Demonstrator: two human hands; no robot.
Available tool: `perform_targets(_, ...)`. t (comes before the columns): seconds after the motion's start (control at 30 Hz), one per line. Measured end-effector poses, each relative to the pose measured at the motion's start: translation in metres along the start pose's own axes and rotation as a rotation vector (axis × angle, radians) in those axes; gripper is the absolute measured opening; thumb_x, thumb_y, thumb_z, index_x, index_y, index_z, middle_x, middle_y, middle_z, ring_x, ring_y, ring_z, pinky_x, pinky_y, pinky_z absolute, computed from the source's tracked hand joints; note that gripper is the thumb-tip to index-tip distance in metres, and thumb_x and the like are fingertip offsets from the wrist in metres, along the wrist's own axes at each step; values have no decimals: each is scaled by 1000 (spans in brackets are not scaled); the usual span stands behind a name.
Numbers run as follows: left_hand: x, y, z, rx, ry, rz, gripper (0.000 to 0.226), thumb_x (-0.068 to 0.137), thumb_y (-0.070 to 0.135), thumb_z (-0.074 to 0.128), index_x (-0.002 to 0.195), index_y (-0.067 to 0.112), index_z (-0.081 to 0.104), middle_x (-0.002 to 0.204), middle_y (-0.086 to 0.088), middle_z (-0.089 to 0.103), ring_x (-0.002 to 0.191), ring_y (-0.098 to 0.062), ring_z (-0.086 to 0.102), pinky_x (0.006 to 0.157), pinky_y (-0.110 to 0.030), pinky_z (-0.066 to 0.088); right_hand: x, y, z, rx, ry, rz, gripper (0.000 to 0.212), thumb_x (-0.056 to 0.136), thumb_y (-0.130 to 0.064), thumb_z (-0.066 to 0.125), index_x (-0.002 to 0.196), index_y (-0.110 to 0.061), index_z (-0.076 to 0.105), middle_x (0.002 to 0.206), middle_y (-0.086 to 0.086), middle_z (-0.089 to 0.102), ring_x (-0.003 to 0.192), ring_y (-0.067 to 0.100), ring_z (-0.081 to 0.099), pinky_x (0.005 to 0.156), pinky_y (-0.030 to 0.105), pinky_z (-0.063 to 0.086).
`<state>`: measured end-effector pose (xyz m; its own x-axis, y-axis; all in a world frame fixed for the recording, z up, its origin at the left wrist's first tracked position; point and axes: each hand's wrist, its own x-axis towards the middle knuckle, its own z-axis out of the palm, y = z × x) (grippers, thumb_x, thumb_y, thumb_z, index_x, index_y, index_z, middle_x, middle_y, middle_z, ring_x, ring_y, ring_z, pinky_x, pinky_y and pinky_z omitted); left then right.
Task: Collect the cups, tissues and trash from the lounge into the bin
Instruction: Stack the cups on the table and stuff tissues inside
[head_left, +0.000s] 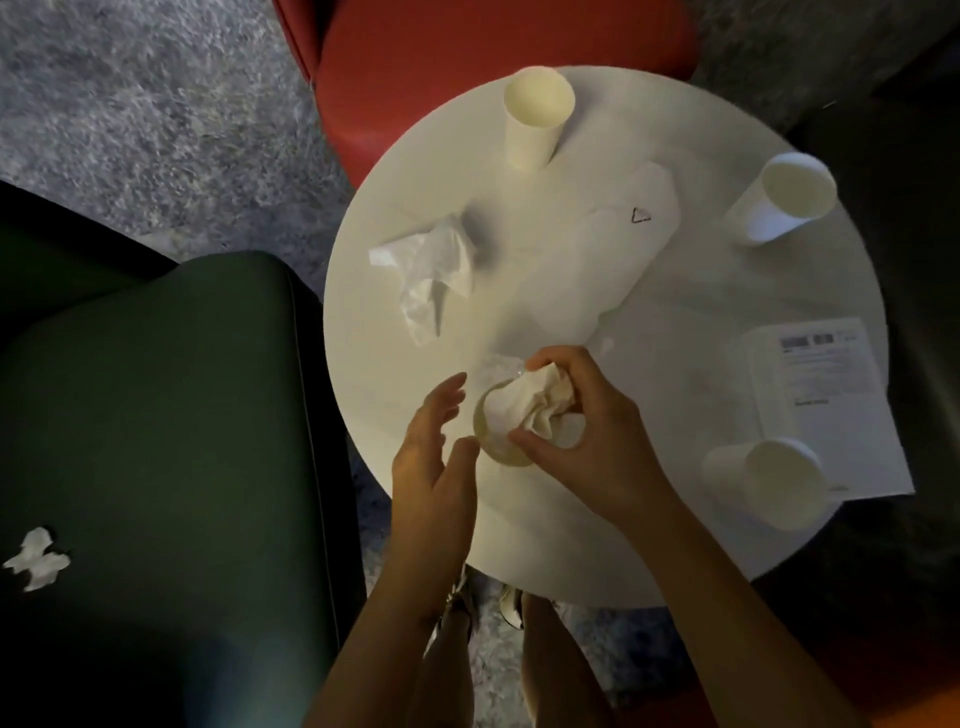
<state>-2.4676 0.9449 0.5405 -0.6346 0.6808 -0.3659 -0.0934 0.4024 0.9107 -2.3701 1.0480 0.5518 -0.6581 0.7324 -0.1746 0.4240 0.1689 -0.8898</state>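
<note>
White crumpled tissue is pinched in the right-hand grip, fingers curled round it, and held at the mouth of a pale paper cup near the front edge of the round white surface. The left-hand grip is held open just beside that cup. Farther on, a second crumpled white tissue is seen lying loose, well apart from both grips. A tall upright white paper cup is stood by the far edge.

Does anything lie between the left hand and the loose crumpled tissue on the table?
Nothing visible. Only bare tabletop separates the left hand from the loose tissue. The right hand, gripping a paper wad over a cup, is off to the side.
</note>
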Motion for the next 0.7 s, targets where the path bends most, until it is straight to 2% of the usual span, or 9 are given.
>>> perform_targets(0.1, 0, -7, -3, 57, -27, 1, 50, 75, 22, 42, 123, 25, 54, 119, 17, 54, 113, 4, 47, 96, -24, 40, 2, 6, 16, -191, 59, -5, 51, 68, -15, 79, 108, -25, 49, 101, -12, 54, 84, 1, 50, 71, 2, 35)
perform_targets(0.2, 1, -11, -5, 105, -75, 16, 46, 77, 25, 44, 122, 33, 51, 119, 23, 50, 116, 2, 45, 98, -23, 37, 5, 11, 28, -526, 118, -90, 46, 67, -19, 79, 107, -18, 56, 94, -5, 63, 86, 16, 58, 80, 22, 29)
perform_targets(0.27, 4, -12, -6, 134, -107, 39, 45, 78, 27, 47, 122, 38, 47, 118, 28, 47, 117, 2, 44, 97, -19, 36, 4, 11, 33, -629, 170, -162, 35, 69, -24, 75, 101, -18, 61, 93, -3, 65, 87, 19, 60, 79, 29, 30)
perform_targets(0.37, 9, -12, -9, 140, -120, 63, 44, 79, 31, 49, 123, 37, 46, 119, 27, 47, 116, 4, 44, 94, -13, 35, -1, 11, 32, -578, 140, -160, 31, 76, -36, 61, 104, -20, 62, 111, -3, 61, 103, 17, 54, 84, 31, 30)
perform_targets(0.43, 12, -11, -10, 138, -124, 77, 47, 78, 27, 50, 124, 35, 46, 121, 22, 48, 116, 2, 45, 92, -12, 36, -3, 11, 29, -511, 65, -104, 34, 85, -37, 50, 113, -20, 59, 121, -2, 55, 111, 13, 49, 90, 26, 25)
perform_targets(0.53, 17, -8, -11, 140, -132, 95, 48, 76, 26, 51, 121, 38, 44, 124, 15, 49, 114, 0, 47, 89, -12, 37, -6, 6, 25, -458, 12, -75, 41, 90, -35, 46, 125, -15, 52, 129, 1, 53, 118, 13, 47, 95, 18, 21)
perform_targets(0.6, 20, -4, -9, 136, -134, 115, 46, 76, 29, 53, 117, 45, 41, 124, 16, 49, 113, 3, 47, 87, -9, 37, -6, -2, 20, -403, 80, -103, 43, 90, -38, 44, 124, -14, 53, 125, -1, 55, 117, 12, 47, 97, 17, 22)
perform_targets(0.7, 25, 0, -4, 150, -138, 143, 48, 77, 34, 59, 120, 45, 41, 125, 15, 48, 114, 4, 46, 87, -8, 37, -7, -12, 4, -335, 341, -190, 35, 87, -29, 45, 116, -15, 57, 117, -8, 53, 112, 10, 47, 98, 25, 26)
